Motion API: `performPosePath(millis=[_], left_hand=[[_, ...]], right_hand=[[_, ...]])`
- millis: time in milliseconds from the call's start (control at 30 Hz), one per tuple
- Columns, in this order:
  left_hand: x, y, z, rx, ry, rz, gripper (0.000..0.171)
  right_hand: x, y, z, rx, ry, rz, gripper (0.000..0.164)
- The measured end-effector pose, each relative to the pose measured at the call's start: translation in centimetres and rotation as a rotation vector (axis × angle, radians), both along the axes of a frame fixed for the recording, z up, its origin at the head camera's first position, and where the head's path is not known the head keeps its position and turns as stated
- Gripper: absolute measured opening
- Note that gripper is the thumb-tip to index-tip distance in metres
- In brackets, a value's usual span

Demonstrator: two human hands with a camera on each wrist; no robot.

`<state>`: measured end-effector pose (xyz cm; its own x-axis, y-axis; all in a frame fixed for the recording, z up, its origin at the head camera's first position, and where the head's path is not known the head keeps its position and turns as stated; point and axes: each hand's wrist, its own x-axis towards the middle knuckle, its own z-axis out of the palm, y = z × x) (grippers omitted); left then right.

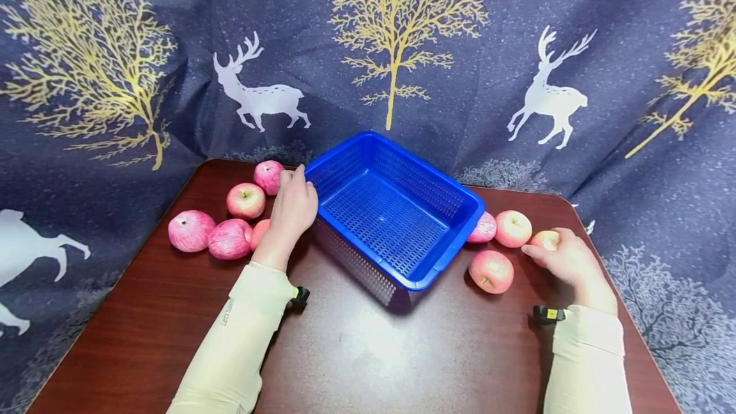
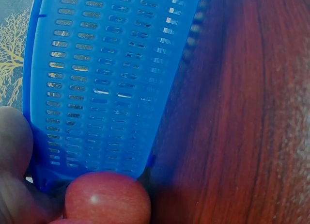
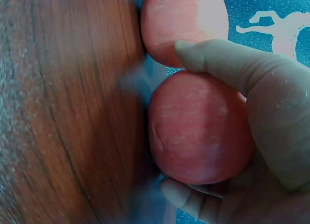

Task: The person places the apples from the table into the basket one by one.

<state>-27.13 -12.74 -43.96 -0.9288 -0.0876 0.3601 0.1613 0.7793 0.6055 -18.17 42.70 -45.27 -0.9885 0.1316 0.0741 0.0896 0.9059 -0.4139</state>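
A blue plastic basket (image 1: 376,260) with slotted walls stands on the table, no fruit inside. My left hand (image 1: 294,206) grips its left rim corner; the left wrist view shows the thumb (image 2: 14,141) against that corner and an apple (image 2: 107,199) beside the basket wall. The far fingers are partly hidden. On the right side, my right hand (image 1: 566,260) holds a pink-red apple (image 3: 198,127) low at the table, thumb on one side and fingers on the other. Another apple (image 3: 184,20) sits close to the thumb tip.
Left of the basket lie several apples, among them a streaked one (image 1: 191,230) and a paler one (image 1: 246,200). To its right are a front apple (image 1: 491,271), a rear apple (image 1: 513,229) and one partly behind the rim (image 1: 483,227). A patterned blue cloth (image 1: 345,101) hangs behind the table.
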Motion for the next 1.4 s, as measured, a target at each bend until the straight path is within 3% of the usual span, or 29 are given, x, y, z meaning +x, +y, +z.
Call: performPosePath(millis=[467, 800, 1133, 1400], left_hand=[[0.2, 0.0, 0.2, -0.016, 0.0, 0.0, 0.051], [0.1, 0.0, 0.2, -0.01, 0.012, -0.002, 0.05], [0.1, 0.1, 0.2, -0.009, 0.012, 0.003, 0.051], [0.2, 0.1, 0.3, -0.014, 0.0, 0.002, 0.051]], right_hand=[[0.4, 0.0, 1.4, -0.021, 0.024, -0.185, 0.093], [-0.2, -1.8, 3.0, -0.12, 0.234, -0.261, 0.092], [-0.4, -5.1, 5.4, -0.149, 0.291, -0.188, 0.092], [-0.5, -8.2, 7.6, -0.165, 0.278, -0.116, 0.093]])
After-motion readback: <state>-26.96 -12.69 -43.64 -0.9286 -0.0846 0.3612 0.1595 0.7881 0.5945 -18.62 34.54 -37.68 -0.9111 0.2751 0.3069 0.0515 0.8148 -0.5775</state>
